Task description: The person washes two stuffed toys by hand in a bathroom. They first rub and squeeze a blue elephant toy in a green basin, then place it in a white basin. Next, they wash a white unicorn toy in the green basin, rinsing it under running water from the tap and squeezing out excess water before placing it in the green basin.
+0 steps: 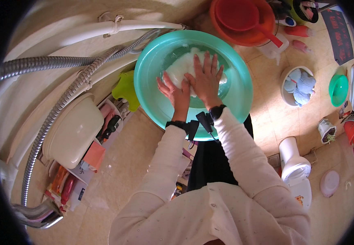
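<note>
In front of me a turquoise plastic basin [148,88] holds some water. A white fluffy cloth [177,69] lies bunched in the water. My left hand [177,93] rests on the near left part of the cloth, fingers spread. Flat on its right part is my right hand [206,78], also with fingers apart. The thumbs point towards each other over the middle, and neither hand grips the cloth. The palms hide part of it. Each wrist wears a black strap [216,112] with a small device.
Behind the basin stands a red-orange tub [221,30] with a red dipper [236,13]. Right are a white bowl of blue cloths [301,85], a green bowl [338,91] and a small toilet-shaped item [293,162]. A metal hose [57,95], cream basin [72,131] and shower head [42,213] are left.
</note>
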Demonstrator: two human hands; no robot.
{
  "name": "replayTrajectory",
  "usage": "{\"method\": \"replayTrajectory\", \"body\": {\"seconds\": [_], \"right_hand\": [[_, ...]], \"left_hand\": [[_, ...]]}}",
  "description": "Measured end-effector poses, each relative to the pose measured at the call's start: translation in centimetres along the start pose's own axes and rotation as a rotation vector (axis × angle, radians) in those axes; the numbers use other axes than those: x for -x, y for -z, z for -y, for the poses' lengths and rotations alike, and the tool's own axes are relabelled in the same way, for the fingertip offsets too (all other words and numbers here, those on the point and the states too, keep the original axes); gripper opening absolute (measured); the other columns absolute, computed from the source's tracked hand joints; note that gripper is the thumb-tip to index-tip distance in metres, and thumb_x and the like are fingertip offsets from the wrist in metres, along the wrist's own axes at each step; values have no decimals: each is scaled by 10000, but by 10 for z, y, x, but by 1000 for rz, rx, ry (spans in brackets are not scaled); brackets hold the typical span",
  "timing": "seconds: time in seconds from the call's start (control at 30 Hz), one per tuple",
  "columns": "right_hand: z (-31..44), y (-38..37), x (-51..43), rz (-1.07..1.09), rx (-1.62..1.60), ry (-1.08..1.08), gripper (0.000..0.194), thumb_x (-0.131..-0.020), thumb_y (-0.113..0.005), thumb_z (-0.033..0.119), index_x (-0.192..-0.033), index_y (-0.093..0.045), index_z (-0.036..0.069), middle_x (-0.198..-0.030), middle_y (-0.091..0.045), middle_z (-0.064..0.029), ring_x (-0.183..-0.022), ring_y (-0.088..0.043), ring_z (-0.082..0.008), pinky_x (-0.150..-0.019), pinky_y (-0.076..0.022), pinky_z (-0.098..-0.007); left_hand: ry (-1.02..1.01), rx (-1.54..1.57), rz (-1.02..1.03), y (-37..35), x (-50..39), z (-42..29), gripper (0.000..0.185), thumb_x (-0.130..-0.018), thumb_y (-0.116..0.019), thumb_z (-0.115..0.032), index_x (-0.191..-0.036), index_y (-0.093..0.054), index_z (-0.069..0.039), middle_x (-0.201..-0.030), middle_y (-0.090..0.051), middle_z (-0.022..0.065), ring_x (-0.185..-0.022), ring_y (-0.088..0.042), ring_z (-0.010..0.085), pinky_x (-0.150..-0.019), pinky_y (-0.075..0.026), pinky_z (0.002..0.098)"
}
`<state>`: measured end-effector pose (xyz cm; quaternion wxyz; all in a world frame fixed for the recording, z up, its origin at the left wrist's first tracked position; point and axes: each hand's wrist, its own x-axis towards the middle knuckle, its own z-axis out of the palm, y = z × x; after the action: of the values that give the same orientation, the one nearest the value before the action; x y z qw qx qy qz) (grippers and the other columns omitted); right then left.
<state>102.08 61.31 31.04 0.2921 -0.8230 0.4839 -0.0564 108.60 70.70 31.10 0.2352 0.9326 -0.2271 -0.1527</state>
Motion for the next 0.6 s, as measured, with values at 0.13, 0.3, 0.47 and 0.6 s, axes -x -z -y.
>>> {"method": "replayTrajectory", "body": {"seconds": [0.13, 0.3, 0.47, 0.6], "right_hand": [[-6, -9, -24, 103, 86, 63, 728, -752, -687, 490, -1386, -458, 213, -1491, -322, -110, -1355, -281, -408, -1022, -264, -655], [-10, -19, -52, 158, 128, 98, 712, -729, -701, 500, -1348, -487, 223, -1415, -409, -80, -1266, -373, -363, -935, -351, -602], [-3, -28, -63, 48, 157, 142, 608, -748, -690, 488, -1247, -549, 169, -1220, -524, -91, -1117, -470, -352, -833, -405, -552], [11, -9, -69, 17, 59, 154, 441, -806, -655, 408, -1123, -573, 113, -1026, -560, -90, -971, -536, -320, -785, -420, -478]], "left_hand": [[-12, -163, 2, -27, -11, 5, 793, -834, -658, -282, -1484, -219, -160, -1472, -155, 283, -1317, -219, 499, -1088, -236, 579], [150, -249, 88, -40, -36, 16, 778, -846, -638, -359, -1482, -214, -211, -1452, -207, 276, -1254, -321, 508, -1033, -341, 557], [218, -243, 131, -36, -65, 28, 690, -869, -607, -406, -1434, -297, -160, -1376, -348, 268, -1161, -448, 484, -980, -406, 517], [49, 60, 102, -3, -78, 26, 541, -852, -653, -250, -1303, -459, -22, -1242, -478, 251, -1114, -500, 406, -958, -413, 469]]}}
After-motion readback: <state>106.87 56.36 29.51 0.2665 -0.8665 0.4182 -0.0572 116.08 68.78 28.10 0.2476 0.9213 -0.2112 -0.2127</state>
